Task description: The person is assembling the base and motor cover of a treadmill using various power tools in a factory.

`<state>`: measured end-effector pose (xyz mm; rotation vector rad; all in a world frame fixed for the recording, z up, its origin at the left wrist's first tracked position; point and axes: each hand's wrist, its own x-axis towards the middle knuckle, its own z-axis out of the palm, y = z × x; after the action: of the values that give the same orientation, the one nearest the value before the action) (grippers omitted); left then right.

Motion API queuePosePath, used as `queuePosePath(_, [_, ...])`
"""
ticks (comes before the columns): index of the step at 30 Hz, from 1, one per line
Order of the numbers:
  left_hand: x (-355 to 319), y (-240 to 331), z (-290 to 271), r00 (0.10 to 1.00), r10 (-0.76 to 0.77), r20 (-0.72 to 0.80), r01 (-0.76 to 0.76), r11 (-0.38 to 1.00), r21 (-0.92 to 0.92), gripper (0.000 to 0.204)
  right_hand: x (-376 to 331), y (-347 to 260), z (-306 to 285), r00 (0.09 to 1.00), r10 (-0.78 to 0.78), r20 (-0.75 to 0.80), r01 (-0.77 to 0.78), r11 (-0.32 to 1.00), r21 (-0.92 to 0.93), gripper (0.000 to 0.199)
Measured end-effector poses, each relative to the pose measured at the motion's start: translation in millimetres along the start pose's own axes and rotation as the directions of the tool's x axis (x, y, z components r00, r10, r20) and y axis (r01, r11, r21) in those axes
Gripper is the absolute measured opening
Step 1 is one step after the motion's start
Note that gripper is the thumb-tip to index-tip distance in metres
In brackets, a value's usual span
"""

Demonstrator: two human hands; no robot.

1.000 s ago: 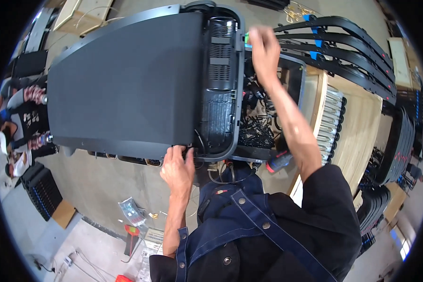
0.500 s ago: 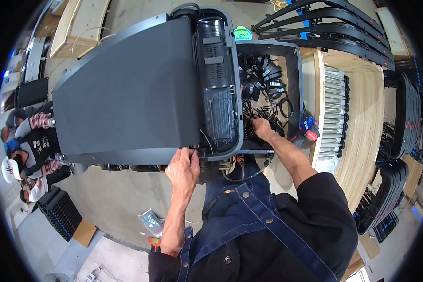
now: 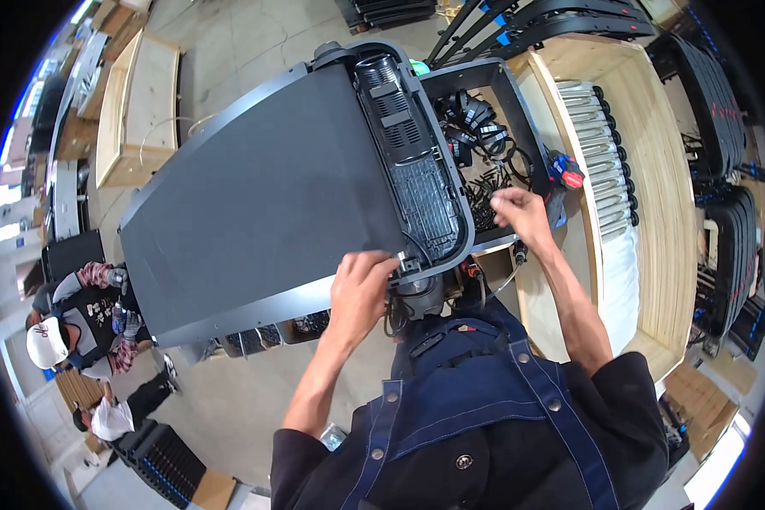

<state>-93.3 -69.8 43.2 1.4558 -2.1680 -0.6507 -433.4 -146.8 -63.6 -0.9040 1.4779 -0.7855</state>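
Note:
In front of me lies a treadmill deck with a broad dark belt (image 3: 263, 195) and an uncovered motor compartment (image 3: 421, 170) along its right end. My left hand (image 3: 361, 289) rests at the belt's near right corner, its fingers bent around a small metallic piece (image 3: 402, 258) by the frame; I cannot make out exactly what it grips. My right hand (image 3: 521, 214) is pinched closed over the near end of a dark bin (image 3: 531, 119). Whatever sits between those fingertips is too small to name. Under it lies a pile of black screws (image 3: 489, 189), with coiled black straps or cables (image 3: 476, 119) beyond.
A blue and red power tool (image 3: 565, 170) stands right of the bin. Farther right, a wooden crate (image 3: 654, 204) holds a row of metal cylinders (image 3: 595, 144). Curved black frames (image 3: 569, 21) are stacked at the back. A co-worker in a white cap (image 3: 47, 344) is at the far left.
My right hand has risen out of the screw pile toward me, fingers pinched. My left hand stays at the belt corner, and the whole view has turned.

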Motion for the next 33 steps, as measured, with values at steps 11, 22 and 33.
queuePosePath(11, [74, -43, 36, 0.502, 0.615, 0.608, -0.768, 0.640, -0.013, 0.011, -88, -46, 86, 0.736, -0.233, 0.636, 0.669, 0.393, -0.631, 0.014])
queuePosePath(22, [111, -39, 34, 0.197, 0.345, 0.918, -0.562, 0.807, -0.182, 0.033, -82, -25, 98, 0.753, -0.294, 0.589, 0.640, 0.534, -0.552, 0.011])
queuePosePath(33, [121, -30, 47, 0.111, 0.217, 0.970, -0.532, 0.837, -0.126, 0.029, -110, -25, 105, 0.818, -0.325, 0.476, 0.574, 0.531, -0.624, 0.010])
